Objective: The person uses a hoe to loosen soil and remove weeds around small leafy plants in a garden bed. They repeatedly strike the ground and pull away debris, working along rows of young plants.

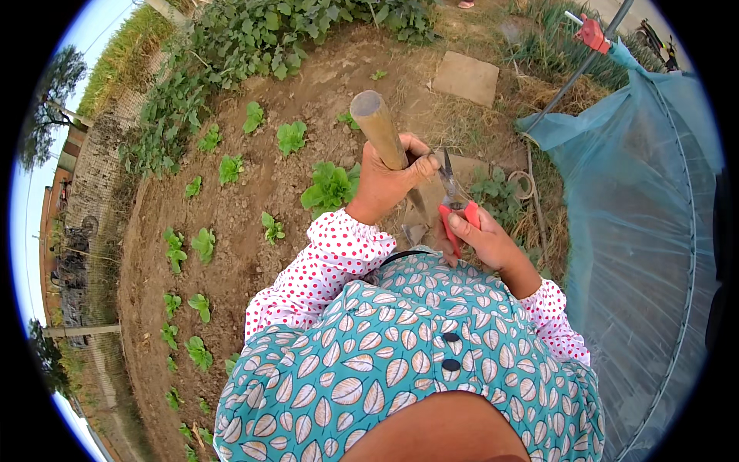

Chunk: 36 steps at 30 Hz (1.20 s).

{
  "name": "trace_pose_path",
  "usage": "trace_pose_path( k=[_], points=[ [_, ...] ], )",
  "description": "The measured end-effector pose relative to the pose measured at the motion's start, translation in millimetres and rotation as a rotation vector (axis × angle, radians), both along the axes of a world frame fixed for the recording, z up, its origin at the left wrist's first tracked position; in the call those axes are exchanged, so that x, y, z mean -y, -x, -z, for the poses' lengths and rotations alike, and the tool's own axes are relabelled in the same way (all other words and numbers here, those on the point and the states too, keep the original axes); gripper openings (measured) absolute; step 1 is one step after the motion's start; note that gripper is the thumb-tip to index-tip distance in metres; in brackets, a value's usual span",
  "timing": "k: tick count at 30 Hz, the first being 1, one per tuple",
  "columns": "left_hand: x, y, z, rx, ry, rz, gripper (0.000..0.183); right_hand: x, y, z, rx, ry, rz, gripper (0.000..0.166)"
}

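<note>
My left hand (381, 185) is wrapped around a thick wooden tool handle (381, 130), whose blunt end points up toward me. The handle's lower part runs down past my fist, and a grey metal piece (414, 233) shows near the ground below it; what kind of tool it is, I cannot tell. In my right hand (485, 239) is a pair of pruning shears (455, 205) with red grips, its dark blades pointing away from me, close beside my left thumb. Both hands are in front of my waist.
Leafy green seedlings (231, 168) grow in the brown soil bed on the left, with a larger lettuce-like plant (330, 186) nearest my left hand. Blue netting (623, 202) over a frame stands on the right. Paving slabs (466, 78) lie ahead, and a wire fence (107, 190) borders the left.
</note>
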<state>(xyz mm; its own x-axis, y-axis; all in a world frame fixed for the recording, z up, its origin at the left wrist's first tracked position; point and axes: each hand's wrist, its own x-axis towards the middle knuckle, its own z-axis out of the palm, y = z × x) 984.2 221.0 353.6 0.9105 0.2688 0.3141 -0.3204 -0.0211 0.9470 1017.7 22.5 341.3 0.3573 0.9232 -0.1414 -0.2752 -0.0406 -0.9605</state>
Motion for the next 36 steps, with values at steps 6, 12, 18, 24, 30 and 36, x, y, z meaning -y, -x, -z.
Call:
trace_pose_path(
  k=[6,12,18,24,30,36],
  points=[
    [-10,-1,-4,-0.041,0.170,-0.132,0.014,6,-7,1,0.047,-0.003,0.036,0.042],
    [6,0,-12,-0.026,0.017,0.082,0.015,5,-17,2,-0.360,-0.192,0.236,0.046],
    [7,-1,6,-0.077,-0.046,0.263,0.013,-2,-32,-15,-0.365,-0.342,0.322,0.074],
    [25,7,-1,-0.097,-0.014,0.289,0.017,-7,-48,-34,-0.421,-0.518,0.487,0.066],
    [34,5,-2,-0.130,-0.129,0.332,0.025,-19,-58,-28,-0.445,-0.649,0.739,0.049],
    [50,3,0,-0.057,-0.093,0.325,0.033,-25,-55,-32,-0.477,-0.726,0.846,0.039]
  ],
)
